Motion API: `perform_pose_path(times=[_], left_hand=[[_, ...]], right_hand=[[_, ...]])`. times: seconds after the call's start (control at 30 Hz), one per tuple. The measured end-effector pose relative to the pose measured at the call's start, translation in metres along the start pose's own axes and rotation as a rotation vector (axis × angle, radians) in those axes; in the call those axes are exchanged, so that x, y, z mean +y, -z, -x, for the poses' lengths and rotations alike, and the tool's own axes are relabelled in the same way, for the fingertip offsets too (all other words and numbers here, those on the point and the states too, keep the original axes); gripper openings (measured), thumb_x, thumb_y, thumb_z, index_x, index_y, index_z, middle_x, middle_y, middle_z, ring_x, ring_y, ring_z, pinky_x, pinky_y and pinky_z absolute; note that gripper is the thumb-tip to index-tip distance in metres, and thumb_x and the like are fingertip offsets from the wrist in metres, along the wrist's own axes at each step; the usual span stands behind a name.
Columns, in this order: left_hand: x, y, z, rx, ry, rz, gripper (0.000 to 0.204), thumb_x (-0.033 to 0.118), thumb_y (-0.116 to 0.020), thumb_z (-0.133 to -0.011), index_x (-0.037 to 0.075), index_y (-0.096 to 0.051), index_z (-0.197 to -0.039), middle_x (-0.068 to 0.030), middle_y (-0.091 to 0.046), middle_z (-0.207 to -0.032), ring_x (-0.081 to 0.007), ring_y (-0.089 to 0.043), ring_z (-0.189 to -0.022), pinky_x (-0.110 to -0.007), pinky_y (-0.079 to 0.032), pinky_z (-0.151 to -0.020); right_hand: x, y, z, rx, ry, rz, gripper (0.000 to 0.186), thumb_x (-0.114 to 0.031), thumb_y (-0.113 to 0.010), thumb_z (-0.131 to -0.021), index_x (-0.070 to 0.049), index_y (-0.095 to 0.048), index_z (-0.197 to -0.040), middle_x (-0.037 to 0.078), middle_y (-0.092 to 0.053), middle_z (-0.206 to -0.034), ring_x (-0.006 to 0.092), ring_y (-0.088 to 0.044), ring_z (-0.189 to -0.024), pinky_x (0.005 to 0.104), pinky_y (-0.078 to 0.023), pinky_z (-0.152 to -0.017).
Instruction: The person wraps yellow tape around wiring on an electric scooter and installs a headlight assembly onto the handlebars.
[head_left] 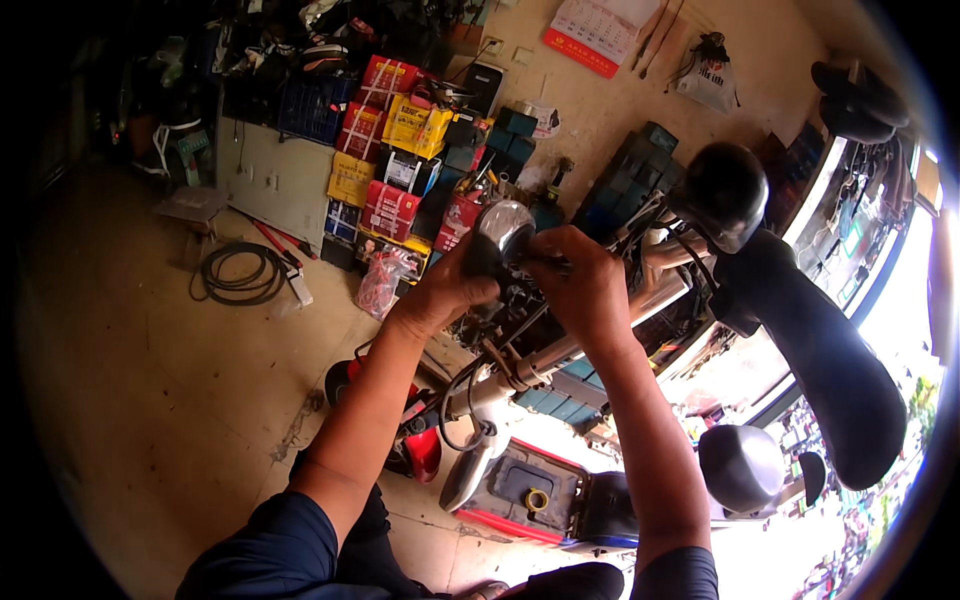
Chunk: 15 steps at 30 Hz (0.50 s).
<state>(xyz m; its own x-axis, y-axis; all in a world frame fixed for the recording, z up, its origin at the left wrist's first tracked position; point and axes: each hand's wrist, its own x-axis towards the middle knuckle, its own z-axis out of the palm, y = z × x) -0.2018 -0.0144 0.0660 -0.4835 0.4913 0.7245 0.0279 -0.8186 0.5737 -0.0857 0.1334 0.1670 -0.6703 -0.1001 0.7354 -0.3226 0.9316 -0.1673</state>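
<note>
My left hand [445,295] is wrapped round the side of a round headlight [503,226] with a shiny, glass-like front. Close against the headlight's right side, my right hand [583,285] has its fingers bent and pressed together; whatever lies between them is too small and dark to name. Both hands are raised over the front of an electric scooter, whose pale metal tube [545,360] slants below them. Dark cables [462,400] loop beside that tube. Lower down, the scooter's floorboard [520,475] has a yellow ring [537,499] lying on it.
A long black scooter seat [825,350] and a black rounded mirror or cover [730,195] stand at the right. Stacked battery boxes [390,207] line the far wall. On the floor to the left lie a coiled black hose [240,273] and red-handled cutters [272,240].
</note>
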Motion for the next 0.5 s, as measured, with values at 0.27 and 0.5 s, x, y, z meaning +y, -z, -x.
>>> perform_pose_path(times=[0.27, 0.5], left_hand=[[-0.004, 0.014, -0.003, -0.022, -0.101, -0.440, 0.093, 0.001, -0.092, -0.076, 0.004, -0.042, -0.154, -0.0081, -0.059, -0.144, -0.0186, -0.059, -0.130, -0.035, -0.054, -0.106], [0.000, 0.002, 0.004, 0.066, 0.011, 0.013, 0.074, -0.003, -0.088, -0.076, -0.004, -0.055, -0.142, -0.0125, -0.069, -0.128, -0.0216, -0.068, -0.117, -0.036, -0.056, -0.104]], right_hand=[[0.001, -0.006, 0.001, 0.056, 0.170, 0.076, 0.030, -0.002, -0.084, -0.079, -0.007, -0.071, -0.105, 0.011, -0.076, -0.095, 0.0320, -0.075, -0.092, 0.0389, -0.060, -0.079], [-0.009, -0.003, -0.009, 0.183, 0.291, 0.107, 0.022, -0.004, -0.084, -0.077, -0.009, -0.075, -0.097, 0.005, -0.078, -0.096, 0.0292, -0.073, -0.099, 0.0421, -0.055, -0.094]])
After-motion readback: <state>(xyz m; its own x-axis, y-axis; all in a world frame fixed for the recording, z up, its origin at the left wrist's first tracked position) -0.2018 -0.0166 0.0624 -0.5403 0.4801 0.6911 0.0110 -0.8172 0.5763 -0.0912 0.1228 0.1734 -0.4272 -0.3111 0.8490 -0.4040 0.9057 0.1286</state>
